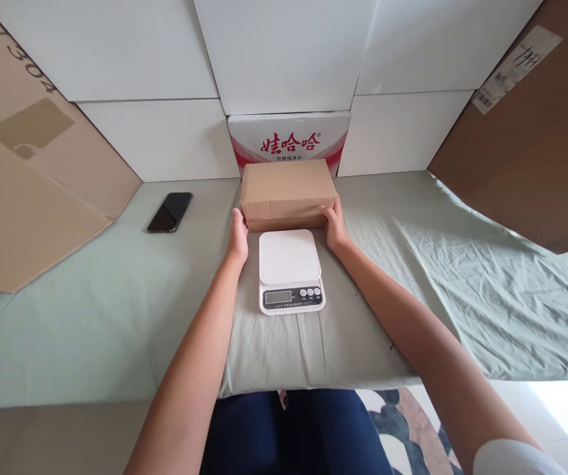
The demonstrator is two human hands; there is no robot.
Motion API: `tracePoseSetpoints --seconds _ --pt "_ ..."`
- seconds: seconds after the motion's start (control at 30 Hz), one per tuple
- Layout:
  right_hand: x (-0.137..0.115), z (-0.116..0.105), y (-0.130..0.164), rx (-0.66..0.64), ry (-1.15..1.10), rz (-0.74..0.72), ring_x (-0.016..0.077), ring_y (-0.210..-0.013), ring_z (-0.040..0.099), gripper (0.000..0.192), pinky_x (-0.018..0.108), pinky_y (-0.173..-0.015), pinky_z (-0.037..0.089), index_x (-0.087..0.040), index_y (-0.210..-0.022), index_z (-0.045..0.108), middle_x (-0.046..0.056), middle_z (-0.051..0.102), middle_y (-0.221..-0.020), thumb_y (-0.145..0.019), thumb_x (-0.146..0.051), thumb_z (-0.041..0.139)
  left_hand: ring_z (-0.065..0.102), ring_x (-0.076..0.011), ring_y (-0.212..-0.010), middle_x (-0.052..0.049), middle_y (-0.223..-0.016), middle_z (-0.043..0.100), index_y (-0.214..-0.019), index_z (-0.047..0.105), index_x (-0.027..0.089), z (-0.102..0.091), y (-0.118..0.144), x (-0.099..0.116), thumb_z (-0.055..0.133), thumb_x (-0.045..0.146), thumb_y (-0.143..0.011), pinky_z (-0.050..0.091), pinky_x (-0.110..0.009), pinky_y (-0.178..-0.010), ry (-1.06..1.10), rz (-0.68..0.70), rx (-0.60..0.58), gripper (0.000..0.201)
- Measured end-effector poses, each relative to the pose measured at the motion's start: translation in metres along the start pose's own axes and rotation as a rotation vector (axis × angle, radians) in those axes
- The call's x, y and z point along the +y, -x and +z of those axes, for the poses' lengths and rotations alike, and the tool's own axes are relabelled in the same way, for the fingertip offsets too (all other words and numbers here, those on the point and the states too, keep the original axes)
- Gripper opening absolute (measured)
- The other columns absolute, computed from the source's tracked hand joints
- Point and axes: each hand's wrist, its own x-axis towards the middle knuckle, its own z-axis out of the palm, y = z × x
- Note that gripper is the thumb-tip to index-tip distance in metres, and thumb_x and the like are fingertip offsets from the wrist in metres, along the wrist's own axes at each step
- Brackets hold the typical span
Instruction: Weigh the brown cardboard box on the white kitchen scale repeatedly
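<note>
A small closed cardboard box (287, 188) is at the back of the cloth-covered table, between my two hands. My left hand (238, 236) presses against its left side near the front corner, thumb up, other fingers mostly hidden. At the right front corner, my right hand (334, 224) grips the box with the thumb on its front face and the fingers along its side. Whether the box rests on the cloth or is slightly raised, I cannot tell. Just in front of it lies a white digital kitchen scale (291, 270), its platform bare and its display blank.
A black smartphone (169, 212) lies left of the box. Behind stands a white and red printed carton (291, 135) against white panels (284, 53). Large cardboard sheets (41, 171) (521, 145) flank both sides. The green cloth (115, 316) ends at the table's front edge.
</note>
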Motion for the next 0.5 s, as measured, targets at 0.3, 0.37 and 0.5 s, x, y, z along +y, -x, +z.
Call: tracePoseSetpoints --seconds 0.3,0.37,0.5 --pt "0.008 -0.001 -0.008 0.0 -0.033 0.1 0.029 -0.139 0.05 0.053 0.056 -0.126 0.035 -0.035 -0.131 0.054 -0.003 0.062 -0.141 -0.079 -0.039 0.06 0.042 -0.0317 -0.154 -0.013 -0.151 0.062 -0.132 0.067 0.021 0.002 -0.006 0.004 0.043 0.091 -0.08 0.036 -0.045 -0.126 -0.028 -0.037 -0.02 0.091" --pt "0.007 -0.003 -0.009 -0.018 -0.045 0.099 0.029 -0.143 0.048 0.055 0.056 -0.128 0.034 -0.036 -0.133 0.053 -0.003 0.06 -0.144 -0.078 -0.04 0.061 0.038 -0.0295 -0.156 -0.011 -0.158 0.055 -0.138 0.064 0.024 -0.002 -0.005 0.007 0.041 0.09 -0.083 0.032 -0.044 -0.128 -0.046 -0.049 -0.018 0.089" --pt "0.001 -0.015 -0.011 0.002 -0.123 0.103 0.0263 -0.157 0.036 0.071 0.053 -0.132 0.026 -0.038 -0.144 0.042 -0.003 0.045 -0.162 -0.076 -0.042 0.062 0.02 -0.0235 -0.162 -0.004 -0.174 0.028 -0.152 0.05 0.032 -0.024 0.0 0.021 0.031 0.087 -0.087 0.02 -0.04 -0.131 -0.081 -0.034 0.106 0.088"
